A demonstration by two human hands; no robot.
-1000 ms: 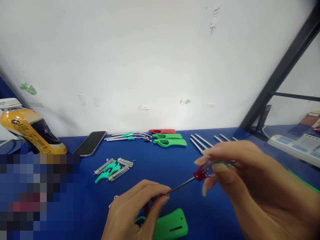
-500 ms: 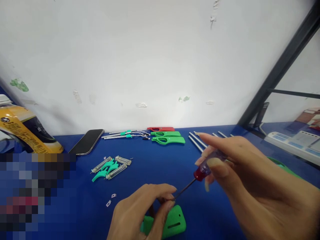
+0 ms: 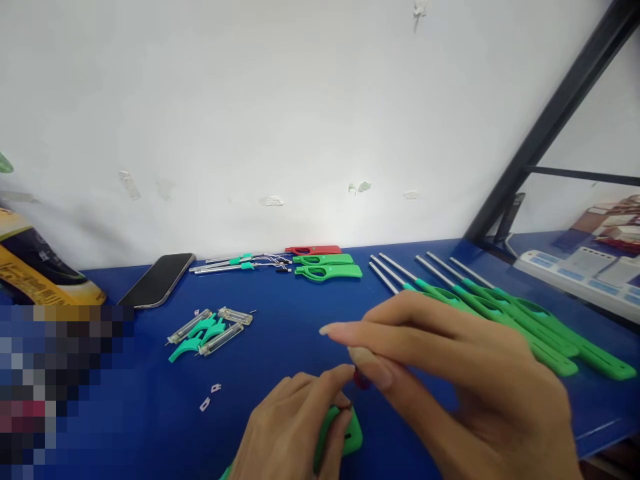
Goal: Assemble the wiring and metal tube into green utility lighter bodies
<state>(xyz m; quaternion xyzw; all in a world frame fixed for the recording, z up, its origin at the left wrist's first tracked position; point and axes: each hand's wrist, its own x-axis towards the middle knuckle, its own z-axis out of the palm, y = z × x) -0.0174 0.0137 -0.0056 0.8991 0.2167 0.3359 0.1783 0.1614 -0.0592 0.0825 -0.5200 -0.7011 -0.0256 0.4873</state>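
My left hand [image 3: 300,420] is closed around a green lighter handle [image 3: 353,433], whose rounded end shows past the fingers near the bottom edge. Just to the right, my right hand [image 3: 440,380] grips a screwdriver [image 3: 361,380]. Only its red collar shows below the thumb; the rest is hidden by the fingers. The shaft's tip cannot be seen, but the tool points down towards the left fingertips. Two small white clips [image 3: 210,397] lie left of my left hand. Beyond them is a small pile of clear fuel tanks [image 3: 223,339] and teal triggers [image 3: 187,346].
Metal rods with wires [image 3: 225,265], green handle shells [image 3: 330,271] and a red one [image 3: 315,251] lie along the wall. Several long green lighters [image 3: 560,330] rest at right. A phone [image 3: 157,280], a yellow bottle [image 3: 55,280] and a white power strip [image 3: 580,277] flank the blue table [image 3: 300,320].
My right hand has moved left and closer to my left hand, with the screwdriver now steeper and mostly covered. The view has shifted right, showing the long lighters more fully.
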